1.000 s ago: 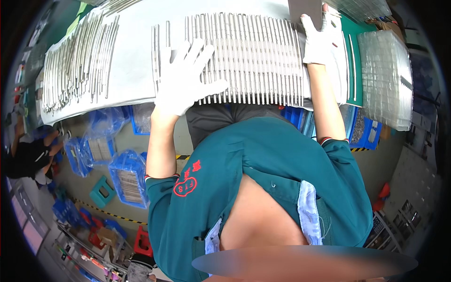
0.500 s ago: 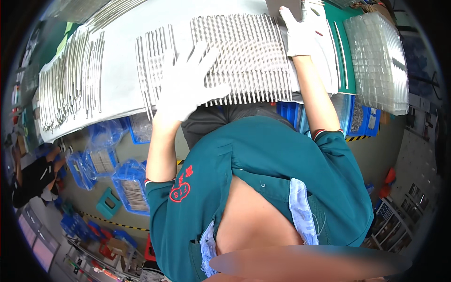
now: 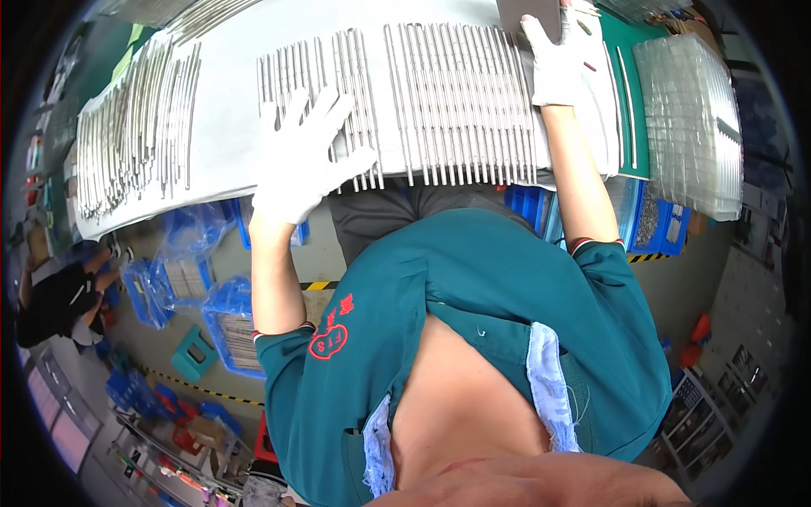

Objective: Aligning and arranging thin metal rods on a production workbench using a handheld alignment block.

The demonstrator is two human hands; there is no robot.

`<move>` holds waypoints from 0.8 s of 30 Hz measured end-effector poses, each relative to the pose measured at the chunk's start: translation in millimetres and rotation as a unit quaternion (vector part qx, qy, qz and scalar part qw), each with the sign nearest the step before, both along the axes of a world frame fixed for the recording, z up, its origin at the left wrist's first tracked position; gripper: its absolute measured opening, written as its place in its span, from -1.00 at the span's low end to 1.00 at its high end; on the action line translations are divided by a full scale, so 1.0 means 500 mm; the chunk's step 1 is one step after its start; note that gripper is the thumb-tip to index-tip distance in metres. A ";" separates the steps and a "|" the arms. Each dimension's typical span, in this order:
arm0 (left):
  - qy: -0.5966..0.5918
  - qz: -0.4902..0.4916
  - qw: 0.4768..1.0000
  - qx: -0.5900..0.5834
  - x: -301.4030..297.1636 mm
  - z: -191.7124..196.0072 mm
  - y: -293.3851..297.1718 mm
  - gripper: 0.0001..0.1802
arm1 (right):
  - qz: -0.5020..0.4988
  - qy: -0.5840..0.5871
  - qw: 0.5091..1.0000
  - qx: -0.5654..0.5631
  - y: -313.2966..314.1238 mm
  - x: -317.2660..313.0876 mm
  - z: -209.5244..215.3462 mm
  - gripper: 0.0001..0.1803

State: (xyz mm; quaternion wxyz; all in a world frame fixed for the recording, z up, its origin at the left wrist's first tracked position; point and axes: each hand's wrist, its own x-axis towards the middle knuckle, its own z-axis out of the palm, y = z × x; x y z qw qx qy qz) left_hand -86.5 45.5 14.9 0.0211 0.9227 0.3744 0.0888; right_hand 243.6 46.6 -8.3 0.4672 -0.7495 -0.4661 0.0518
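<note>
Spreading my left hand (image 3: 300, 160) flat, fingers splayed and released, I am pressing it down on the near ends of the thin metal rods (image 3: 460, 101) lying side by side on the white sheet (image 3: 224, 110) that is covering the bench (image 3: 629, 51). My right hand (image 3: 559, 59) is reaching to the far edge of the row and is curling around a dark flat block (image 3: 528, 13); it is grasping that block rather than any rod, as far as I am able to judge.

To do this well, I am judging that the left palm should be keeping even, light pressure so no rod rolls or rides over its neighbour, while the block is nudging the far ends square.

Counting: two gloved hands are working. The main row is holding rods in about three groups, too many and too close for me to be counting exactly. A second loose spread of rods (image 3: 135, 144) is lying at the left, well apart. One stack of clear trays (image 3: 688, 118) is sitting at the right, and several blue bins (image 3: 182, 275) are standing on the floor below.
</note>
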 end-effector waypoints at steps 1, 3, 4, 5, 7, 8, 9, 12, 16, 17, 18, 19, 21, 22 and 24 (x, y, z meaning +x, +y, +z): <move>-0.007 0.000 1.000 -0.008 0.003 0.002 -0.002 -0.23 | -0.003 -0.014 1.000 -0.005 0.001 -0.002 0.001 -0.39; -0.014 -0.001 1.000 -0.016 0.015 0.009 -0.003 -0.23 | -0.010 -0.043 0.999 -0.016 0.001 -0.003 0.004 -0.39; -0.022 -0.009 0.999 -0.035 0.028 0.015 -0.004 -0.23 | -0.014 -0.058 0.998 -0.022 0.000 -0.003 0.006 -0.39; -0.030 -0.018 0.998 -0.054 0.040 0.019 -0.004 -0.23 | -0.019 -0.074 0.997 -0.028 -0.001 -0.002 0.009 -0.39; -0.040 -0.021 0.997 -0.062 0.059 0.006 -0.008 -0.19 | -0.029 -0.106 0.993 -0.039 -0.006 0.001 0.017 -0.39; -0.040 -0.021 0.998 -0.043 0.069 -0.004 -0.011 -0.17 | -0.034 -0.121 0.991 -0.045 -0.010 0.002 0.024 -0.39; -0.041 -0.025 0.997 -0.058 0.076 -0.010 -0.013 -0.14 | -0.040 -0.137 0.988 -0.050 -0.013 0.002 0.032 -0.39; -0.056 -0.035 0.996 -0.061 0.092 -0.021 -0.016 -0.14 | -0.021 -0.072 0.996 -0.049 -0.025 -0.026 0.083 -0.38; -0.050 -0.024 0.997 -0.054 0.085 -0.009 -0.016 -0.18 | -0.072 -0.094 0.992 -0.037 -0.020 -0.003 0.064 -0.36; -0.043 -0.027 0.997 -0.056 0.080 0.006 -0.013 -0.22 | -0.063 -0.106 0.992 0.029 -0.021 0.002 0.061 -0.36; -0.021 -0.018 0.998 -0.051 0.072 0.019 -0.008 -0.24 | -0.011 0.019 0.998 0.058 -0.026 0.008 0.065 -0.35; 0.000 -0.009 0.999 -0.046 0.065 0.026 -0.005 -0.26 | -0.016 0.017 0.998 0.059 -0.024 0.008 0.066 -0.35; 0.008 0.003 1.000 -0.012 0.060 0.027 -0.001 -0.26 | 0.036 0.132 0.982 0.132 -0.023 0.013 0.066 -0.36; 0.005 0.008 1.000 -0.002 0.062 0.030 0.000 -0.25 | 0.028 0.100 0.989 0.108 -0.029 0.007 0.078 -0.36; -0.011 -0.015 1.000 -0.018 0.088 0.035 -0.004 -0.20 | -0.071 -0.104 0.992 0.019 -0.030 0.009 0.057 -0.36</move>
